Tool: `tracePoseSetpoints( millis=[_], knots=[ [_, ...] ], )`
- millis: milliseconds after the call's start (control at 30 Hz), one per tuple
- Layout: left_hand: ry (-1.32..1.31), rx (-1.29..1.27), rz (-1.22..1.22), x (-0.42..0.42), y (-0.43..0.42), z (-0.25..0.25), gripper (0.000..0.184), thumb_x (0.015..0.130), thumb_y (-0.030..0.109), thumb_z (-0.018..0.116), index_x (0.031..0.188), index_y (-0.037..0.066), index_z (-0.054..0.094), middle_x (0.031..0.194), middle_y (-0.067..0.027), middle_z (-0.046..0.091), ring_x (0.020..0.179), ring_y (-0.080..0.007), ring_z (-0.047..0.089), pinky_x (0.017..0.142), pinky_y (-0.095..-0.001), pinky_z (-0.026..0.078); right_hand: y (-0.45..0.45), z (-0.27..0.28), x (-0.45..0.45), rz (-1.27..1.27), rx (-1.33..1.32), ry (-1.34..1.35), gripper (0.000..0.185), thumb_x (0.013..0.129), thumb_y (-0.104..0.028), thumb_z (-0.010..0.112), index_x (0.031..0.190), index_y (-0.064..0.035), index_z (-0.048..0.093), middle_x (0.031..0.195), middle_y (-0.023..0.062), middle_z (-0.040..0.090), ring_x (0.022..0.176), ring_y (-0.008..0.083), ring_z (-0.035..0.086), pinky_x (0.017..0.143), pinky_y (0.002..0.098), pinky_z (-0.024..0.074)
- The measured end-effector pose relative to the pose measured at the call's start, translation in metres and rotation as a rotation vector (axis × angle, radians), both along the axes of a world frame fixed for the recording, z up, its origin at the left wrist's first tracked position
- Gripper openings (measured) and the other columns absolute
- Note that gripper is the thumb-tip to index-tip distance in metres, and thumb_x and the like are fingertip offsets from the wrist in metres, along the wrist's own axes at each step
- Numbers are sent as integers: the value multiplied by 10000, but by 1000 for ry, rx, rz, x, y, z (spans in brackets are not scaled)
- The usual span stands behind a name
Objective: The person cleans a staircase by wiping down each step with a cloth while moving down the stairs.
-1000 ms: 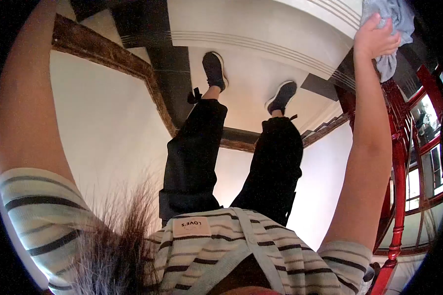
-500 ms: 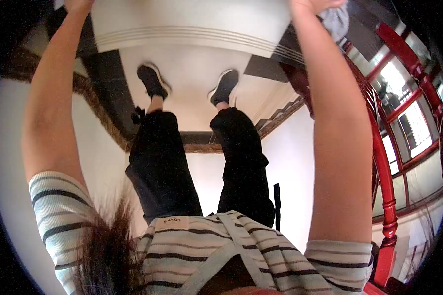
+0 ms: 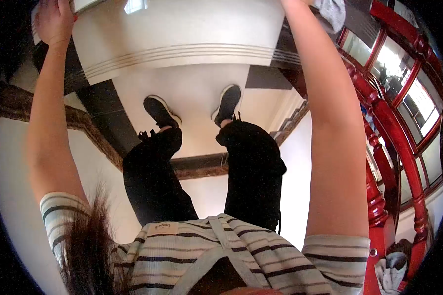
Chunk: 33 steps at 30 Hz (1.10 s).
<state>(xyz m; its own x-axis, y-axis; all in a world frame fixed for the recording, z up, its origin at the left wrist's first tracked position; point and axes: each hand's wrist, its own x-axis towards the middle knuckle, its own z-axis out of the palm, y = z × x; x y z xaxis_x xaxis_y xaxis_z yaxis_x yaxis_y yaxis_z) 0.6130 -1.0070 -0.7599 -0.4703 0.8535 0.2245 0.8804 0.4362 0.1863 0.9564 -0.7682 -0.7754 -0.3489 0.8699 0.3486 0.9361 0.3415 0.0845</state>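
My left hand [image 3: 54,23] is raised at the top left, its fingertips cut off by the frame edge. It seems closed on a pale, white-edged object [image 3: 86,3], of which only small parts show. At the top edge, right of centre, just a sliver of my right hand [image 3: 304,2] is visible. A crumpled grey cloth [image 3: 332,14] hangs beside it and appears held in that hand, though the fingers are mostly hidden.
My dark shoes [image 3: 160,112] stand on a pale floor [image 3: 192,91] with dark tiles and ribbed lines. Brown trim [image 3: 103,146] borders white walls. Red turned woodwork [image 3: 403,142] and red-framed windows [image 3: 421,108] are on the right. A white-and-dark item [image 3: 393,273] lies lower right.
My left hand has come into view at the top left with the pale object. My right hand and the cloth have shifted left and up, mostly out of frame. The feet have moved left in view.
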Motion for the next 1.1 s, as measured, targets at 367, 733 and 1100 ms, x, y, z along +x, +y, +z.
tracePoseSetpoints(
  millis=[367, 733, 1100],
  knots=[
    [229, 506, -76, -29, -1, -38, 461, 960, 350, 294, 1159, 95, 622, 1154, -73, 634, 1060, -278, 585, 955, -403, 374, -6, 17, -7, 317, -16, 330, 380, 864, -276, 559, 1147, -23, 580, 1151, 208, 553, 1120, 375, 483, 971, 425, 358],
    [24, 477, 14, -3, -6, -21, 379, 962, 308, 402, 1243, 104, 555, 1200, -92, 603, 1112, -276, 554, 932, -341, 424, -54, 17, -16, 526, -53, 285, 414, 858, -443, 563, 1128, -135, 628, 1189, 153, 548, 1188, 306, 444, 988, 472, 306],
    [11, 340, 227, 4, 21, 8, 434, 957, 358, 443, 1176, 4, 566, 1085, -163, 612, 1023, -311, 557, 892, -408, 423, -69, 10, -33, 744, 54, 362, 400, 845, -456, 568, 1140, -192, 621, 1171, 100, 564, 1215, 271, 429, 1004, 503, 290]
  ],
)
